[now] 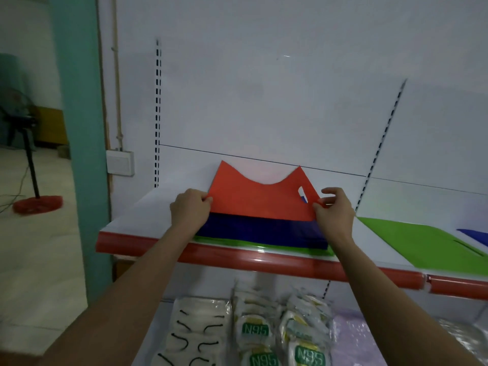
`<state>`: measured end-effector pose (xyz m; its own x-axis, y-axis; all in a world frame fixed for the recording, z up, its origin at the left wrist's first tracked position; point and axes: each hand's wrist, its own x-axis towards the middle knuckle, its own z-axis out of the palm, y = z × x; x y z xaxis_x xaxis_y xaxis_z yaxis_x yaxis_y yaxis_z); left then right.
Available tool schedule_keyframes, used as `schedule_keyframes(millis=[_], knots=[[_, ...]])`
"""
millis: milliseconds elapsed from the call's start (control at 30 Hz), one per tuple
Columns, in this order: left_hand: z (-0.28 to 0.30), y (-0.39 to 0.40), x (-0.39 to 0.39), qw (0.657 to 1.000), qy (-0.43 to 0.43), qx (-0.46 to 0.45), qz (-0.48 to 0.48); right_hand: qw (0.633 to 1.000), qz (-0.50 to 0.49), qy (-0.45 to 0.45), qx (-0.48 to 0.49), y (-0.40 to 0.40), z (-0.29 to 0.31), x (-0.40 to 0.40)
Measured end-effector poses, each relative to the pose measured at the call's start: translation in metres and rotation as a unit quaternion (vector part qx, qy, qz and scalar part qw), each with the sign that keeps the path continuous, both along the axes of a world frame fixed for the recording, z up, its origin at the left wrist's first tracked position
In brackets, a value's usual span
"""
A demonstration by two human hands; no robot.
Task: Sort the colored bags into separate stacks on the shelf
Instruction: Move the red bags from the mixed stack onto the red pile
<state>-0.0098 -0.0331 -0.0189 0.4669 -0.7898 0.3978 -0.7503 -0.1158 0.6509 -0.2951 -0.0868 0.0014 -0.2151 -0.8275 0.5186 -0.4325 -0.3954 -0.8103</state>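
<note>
"n95" on green labels of mask packets (pixel 298 336), apparently upside down.

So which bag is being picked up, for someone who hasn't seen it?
Find the white shelf with the red front edge. On its left section lies a mixed pile; the red bag is on top, pinched at its sides by the left hand and right hand. Beneath it lie a blue bag and a green bag.

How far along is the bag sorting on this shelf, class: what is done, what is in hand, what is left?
Done: a green bag lies apart to the right, with a blue bag started beyond it. In hand: the left hand and right hand pinch the red bag's side edges, lifting it off the mixed pile. Left: the dark blue bag and green bag beneath are still stacked together.
</note>
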Motion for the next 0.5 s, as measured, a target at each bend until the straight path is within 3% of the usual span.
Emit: schedule_keyframes(millis=[100,167,333,400,500], knots=[[0.013,0.002,-0.003,0.999,0.007,-0.033,0.009,1.0,0.012,-0.004,0.005,0.004,0.014,0.002],[0.018,0.004,-0.005,0.992,0.081,-0.089,-0.049,0.999,0.022,-0.029,0.001,0.007,0.02,-0.003],[0.02,0.02,-0.035,0.915,0.303,-0.134,-0.231,0.994,0.013,-0.102,0.035,0.02,0.015,-0.043],[0.013,0.019,-0.053,0.912,0.296,-0.125,-0.255,0.985,0.007,-0.154,0.082,0.027,0.011,-0.07],[0.002,0.017,-0.092,0.938,0.227,-0.1,-0.243,0.972,0.021,-0.2,0.12,0.042,0.005,-0.12]])
